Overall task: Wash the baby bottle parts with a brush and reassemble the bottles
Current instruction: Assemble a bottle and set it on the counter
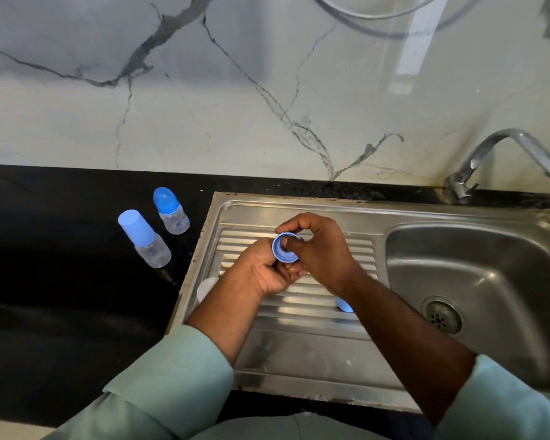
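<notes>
Over the ribbed steel draining board (302,312) beside the black worktop (61,281), my left hand (267,274) grips a round blue plastic bottle collar (285,247) while my right hand (318,246) pinches its rim.

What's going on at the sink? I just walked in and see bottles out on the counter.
A person holds a blue bottle collar over the sink's draining board, the left hand gripping it from below and the right hand working fingers at its rim. Two assembled baby bottles stand on the black counter to the left. Another blue part lies on the board. The tap shows no running water.
</notes>
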`<state>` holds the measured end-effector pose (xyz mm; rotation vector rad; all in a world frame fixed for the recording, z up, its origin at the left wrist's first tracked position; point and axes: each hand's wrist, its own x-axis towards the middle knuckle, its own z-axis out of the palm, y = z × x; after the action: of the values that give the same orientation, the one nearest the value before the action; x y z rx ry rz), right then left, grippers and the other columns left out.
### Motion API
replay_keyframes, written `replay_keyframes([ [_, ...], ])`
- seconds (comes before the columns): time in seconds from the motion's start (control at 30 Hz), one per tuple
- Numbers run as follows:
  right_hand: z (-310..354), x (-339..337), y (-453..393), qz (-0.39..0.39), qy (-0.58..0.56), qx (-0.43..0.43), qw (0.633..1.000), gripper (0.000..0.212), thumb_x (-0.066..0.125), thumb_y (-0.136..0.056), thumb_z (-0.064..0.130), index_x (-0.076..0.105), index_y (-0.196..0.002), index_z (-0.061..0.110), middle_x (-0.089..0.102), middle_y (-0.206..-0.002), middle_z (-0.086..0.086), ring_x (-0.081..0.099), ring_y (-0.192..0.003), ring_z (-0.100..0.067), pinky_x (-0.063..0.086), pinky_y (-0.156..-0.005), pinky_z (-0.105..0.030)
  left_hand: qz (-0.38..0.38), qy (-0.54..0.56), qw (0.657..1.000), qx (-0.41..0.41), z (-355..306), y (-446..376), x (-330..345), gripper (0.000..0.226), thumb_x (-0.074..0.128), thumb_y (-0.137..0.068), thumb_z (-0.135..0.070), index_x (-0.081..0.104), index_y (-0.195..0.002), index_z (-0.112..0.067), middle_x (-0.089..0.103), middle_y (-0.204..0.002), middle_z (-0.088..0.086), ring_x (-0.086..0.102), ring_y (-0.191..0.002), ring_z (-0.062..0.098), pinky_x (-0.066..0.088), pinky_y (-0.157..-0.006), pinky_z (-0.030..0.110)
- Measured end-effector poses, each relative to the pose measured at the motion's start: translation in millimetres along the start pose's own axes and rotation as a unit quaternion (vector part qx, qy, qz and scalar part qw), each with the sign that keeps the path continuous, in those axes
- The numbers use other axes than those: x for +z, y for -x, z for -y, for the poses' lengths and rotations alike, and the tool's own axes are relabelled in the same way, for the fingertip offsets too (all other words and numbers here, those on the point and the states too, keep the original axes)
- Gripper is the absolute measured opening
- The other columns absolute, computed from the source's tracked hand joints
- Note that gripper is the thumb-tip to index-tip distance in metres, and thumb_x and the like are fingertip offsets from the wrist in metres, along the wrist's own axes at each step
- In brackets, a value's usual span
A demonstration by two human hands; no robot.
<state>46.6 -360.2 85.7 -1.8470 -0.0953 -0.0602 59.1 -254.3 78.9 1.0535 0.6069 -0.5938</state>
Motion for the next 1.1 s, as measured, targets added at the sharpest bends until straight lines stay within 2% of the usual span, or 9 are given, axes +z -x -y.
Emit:
replay_keyframes([
  [0.2, -5, -1, -1, -0.002, 0.017, 0.005, 1.0, 0.021, 0.068, -0.079, -0.005, 0.069, -0.078, 0.016, 0.068, -0.083, -0.001, 0.064, -0.081, -0.015, 0.052, -0.075, -0.021, -0.008, -0.013, 1.0, -0.015, 0, 2, -1, 0.031, 0.042, -0.096, -0.001, 0.057, -0.069, -0.005, 0.053, -0.054, 0.011, 0.052, -0.038, 0.021, 0.046, -0.042, 0.023],
  [0.3, -9, -5, 0, 0.02, -0.044, 0.041, 0.998, 0.022, 0.066, -0.08, -0.006, 0.073, -0.087, 0.013, 0.072, -0.091, -0.003, 0.067, -0.088, -0.017, 0.055, -0.08, -0.03, -0.007, -0.023, 0.999, -0.021, -2, 1, -5, 0.033, 0.045, -0.096, -0.009, 0.065, -0.07, -0.006, 0.066, -0.063, 0.014, 0.066, -0.053, 0.026, 0.051, -0.084, 0.038],
  [0.47, -8, 2, 5, -0.04, -0.027, 0.031, 0.998, 0.033, 0.059, -0.08, -0.011, 0.075, -0.082, 0.018, 0.073, -0.088, 0.0, 0.068, -0.087, -0.013, 0.055, -0.081, -0.027, -0.016, -0.019, 1.0, -0.006, 2, 0, -5, 0.029, 0.045, -0.096, -0.008, 0.063, -0.072, -0.007, 0.064, -0.073, 0.013, 0.062, -0.072, 0.024, 0.044, -0.103, 0.04],
  [0.5, -7, 5, 6, -0.043, -0.018, 0.028, 0.999, 0.035, 0.06, -0.079, -0.011, 0.074, -0.08, 0.021, 0.073, -0.088, 0.0, 0.067, -0.087, -0.013, 0.055, -0.081, -0.027, -0.019, -0.016, 1.0, -0.004, 2, 0, -4, 0.027, 0.045, -0.096, -0.008, 0.063, -0.075, -0.007, 0.063, -0.077, 0.012, 0.061, -0.072, 0.023, 0.047, -0.1, 0.039],
  [0.6, -4, 11, 11, -0.019, -0.033, 0.014, 0.999, 0.038, 0.064, -0.078, -0.011, 0.07, -0.076, 0.026, 0.069, -0.092, 0.0, 0.066, -0.089, -0.015, 0.054, -0.081, -0.027, -0.022, 0.011, 1.0, 0.009, -1, -4, -7, 0.02, 0.051, -0.1, -0.021, 0.065, -0.093, -0.01, 0.063, -0.083, 0.009, 0.06, -0.069, 0.019, 0.055, -0.065, 0.029],
  [0.73, 5, 10, 19, 0.006, -0.277, 0.095, 0.956, 0.012, 0.06, -0.084, -0.004, 0.068, -0.086, 0.005, 0.067, -0.097, -0.009, 0.066, -0.09, -0.023, 0.053, -0.081, -0.037, -0.012, -0.018, 0.994, 0.109, -4, 1, -10, 0.029, 0.06, -0.095, -0.024, 0.063, -0.123, -0.016, 0.068, -0.096, 0.008, 0.062, -0.082, 0.021, 0.05, -0.075, 0.031],
  [0.83, 3, 5, 18, 0.013, -0.369, 0.16, 0.915, 0.008, 0.057, -0.089, 0.004, 0.064, -0.085, 0.006, 0.067, -0.087, -0.013, 0.064, -0.085, -0.028, 0.052, -0.082, -0.041, -0.05, -0.173, 0.947, 0.266, -3, 6, -10, 0.019, 0.057, -0.099, -0.024, 0.07, -0.097, -0.012, 0.068, -0.1, 0.0, 0.062, -0.094, 0.018, 0.049, -0.075, 0.024],
  [0.97, 3, -4, 11, 0.069, -0.377, 0.232, 0.894, 0.026, 0.06, -0.084, -0.006, 0.053, -0.101, 0.013, 0.067, -0.102, -0.018, 0.068, -0.085, -0.029, 0.055, -0.084, -0.039, -0.039, -0.336, 0.866, 0.369, -12, 4, -21, 0.023, 0.057, -0.099, -0.029, 0.075, -0.101, -0.013, 0.027, -0.157, -0.015, 0.041, -0.132, 0.008, 0.041, -0.097, 0.029],
  [1.1, 7, -12, 3, 0.1, -0.272, 0.223, 0.931, 0.037, 0.069, -0.08, -0.005, 0.053, -0.108, 0.012, 0.067, -0.097, -0.015, 0.07, -0.084, -0.027, 0.057, -0.085, -0.041, -0.031, -0.402, 0.829, 0.388, -16, 5, -28, 0.026, 0.058, -0.097, -0.034, 0.076, -0.103, -0.016, 0.012, -0.163, -0.01, 0.026, -0.146, 0.013, 0.033, -0.113, 0.041],
])
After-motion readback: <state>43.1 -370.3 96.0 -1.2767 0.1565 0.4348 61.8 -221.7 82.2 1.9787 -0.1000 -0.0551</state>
